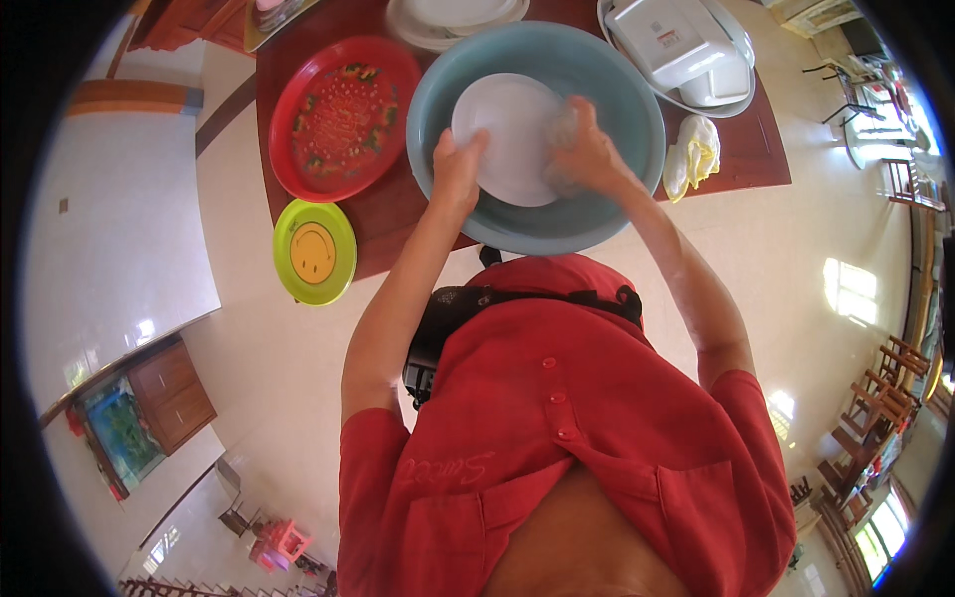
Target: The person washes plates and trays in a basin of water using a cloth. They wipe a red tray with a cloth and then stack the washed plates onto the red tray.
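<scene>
A round white plate (509, 139) is tilted inside a large blue-grey basin (627, 139). My left hand (460, 167) grips the plate's left edge, thumb on its upper face. At the plate's right side, my right hand (595, 149) is bent around a pale greyish wad (562, 139), pressed against the plate. Motion smears the wad and my fingers; it looks like a scrubber, but its exact kind is unclear.
Left of the basin stands a red patterned tray (343, 119), with a lime-green smiley plate (314, 253) below it. White plates (460, 14) lie behind; white dishes (676, 45) and a white-yellow cloth (692, 157) sit right. The dark red table (751, 149) ends close to my body.
</scene>
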Available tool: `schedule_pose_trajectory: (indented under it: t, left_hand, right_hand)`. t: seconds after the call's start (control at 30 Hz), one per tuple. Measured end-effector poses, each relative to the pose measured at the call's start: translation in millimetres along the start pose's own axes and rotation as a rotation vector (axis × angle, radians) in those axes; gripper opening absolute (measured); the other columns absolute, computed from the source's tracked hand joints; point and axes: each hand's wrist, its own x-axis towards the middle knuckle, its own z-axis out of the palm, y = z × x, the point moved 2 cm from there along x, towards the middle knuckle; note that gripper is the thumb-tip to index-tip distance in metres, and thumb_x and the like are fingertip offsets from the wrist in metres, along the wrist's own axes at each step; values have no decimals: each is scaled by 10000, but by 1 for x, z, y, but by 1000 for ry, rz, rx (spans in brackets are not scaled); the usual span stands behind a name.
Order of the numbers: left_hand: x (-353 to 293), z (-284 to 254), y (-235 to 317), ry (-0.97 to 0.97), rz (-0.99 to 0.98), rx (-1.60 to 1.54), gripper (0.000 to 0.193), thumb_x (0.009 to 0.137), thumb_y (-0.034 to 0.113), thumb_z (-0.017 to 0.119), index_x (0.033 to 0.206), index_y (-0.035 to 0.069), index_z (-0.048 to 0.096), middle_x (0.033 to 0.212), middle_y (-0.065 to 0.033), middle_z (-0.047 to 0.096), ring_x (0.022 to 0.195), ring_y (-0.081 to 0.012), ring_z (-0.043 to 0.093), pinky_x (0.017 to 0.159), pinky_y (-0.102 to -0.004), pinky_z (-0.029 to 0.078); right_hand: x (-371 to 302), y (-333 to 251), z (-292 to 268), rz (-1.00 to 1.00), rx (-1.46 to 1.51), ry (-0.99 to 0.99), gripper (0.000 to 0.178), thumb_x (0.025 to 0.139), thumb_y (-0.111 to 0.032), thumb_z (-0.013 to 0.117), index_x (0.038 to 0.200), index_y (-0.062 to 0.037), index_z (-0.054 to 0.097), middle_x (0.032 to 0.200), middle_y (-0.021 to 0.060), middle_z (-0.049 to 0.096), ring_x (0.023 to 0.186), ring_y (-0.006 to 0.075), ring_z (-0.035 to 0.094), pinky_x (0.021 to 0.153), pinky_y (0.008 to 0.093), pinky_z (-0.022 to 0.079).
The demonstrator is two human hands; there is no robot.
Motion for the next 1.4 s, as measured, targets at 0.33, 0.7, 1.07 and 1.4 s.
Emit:
schedule_pose_trajectory:
  t: [0.33,0.7,1.07,1.4]
  left_hand:
    - [18,-6,-14,-33,-310,-275,423,969,304,311,1290,33,366,1280,-138,443,1163,-279,458,976,-449,376]
    - [20,-5,-16,23,-251,-352,369,968,213,336,1282,22,370,1270,-146,451,1151,-276,469,959,-443,395]
    - [25,-11,-28,34,-198,-330,413,972,273,333,1290,10,351,1269,-154,447,1138,-287,476,953,-436,405]
    - [26,0,-17,-91,-314,-438,413,962,376,341,1180,53,477,1164,-112,538,1068,-245,526,913,-402,432]
  right_hand:
    - [1,-12,71,-849,-278,36,492,756,-33,552,1238,-82,470,1194,148,524,1121,331,469,960,409,357]
    - [65,9,20,-642,-574,102,408,819,-57,444,1218,-127,493,1200,164,504,1060,346,515,901,448,412]
    - [-32,8,34,-683,-598,26,450,760,13,454,1197,-85,494,1150,197,489,1060,391,464,848,460,383]
    - [24,-27,73,-610,-407,121,349,771,-60,490,1105,-106,582,1142,159,525,1044,360,486,879,466,354]
